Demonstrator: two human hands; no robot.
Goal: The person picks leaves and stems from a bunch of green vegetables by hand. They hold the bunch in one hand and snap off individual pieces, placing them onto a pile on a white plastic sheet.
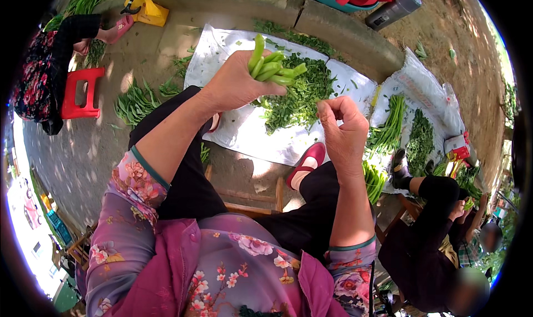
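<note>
My left hand (pixel 233 84) grips a bunch of thick, light green vegetable stalks (pixel 268 67), whose ends stick out past the thumb and fingers. To its right, my right hand (pixel 343 129) is raised with thumb and forefinger pinched together. I see nothing clearly between those fingertips. Below both hands, a heap of torn or chopped green leaves and stem pieces (pixel 291 104) lies on a white woven plastic sheet (pixel 237 129). Loose bits of leaf are scattered around the heap. My red shoe (pixel 314 154) rests at the sheet's near edge.
Long green stalks (pixel 393 123) and more leaves (pixel 420 138) lie on sheeting at right, near a seated person (pixel 416 242). Leafy greens (pixel 135 104) and a red plastic stool (pixel 83 93) are at left, beside another person (pixel 37 75). A stone kerb (pixel 341 34), teal basin (pixel 333 2) and flask (pixel 393 11) lie beyond.
</note>
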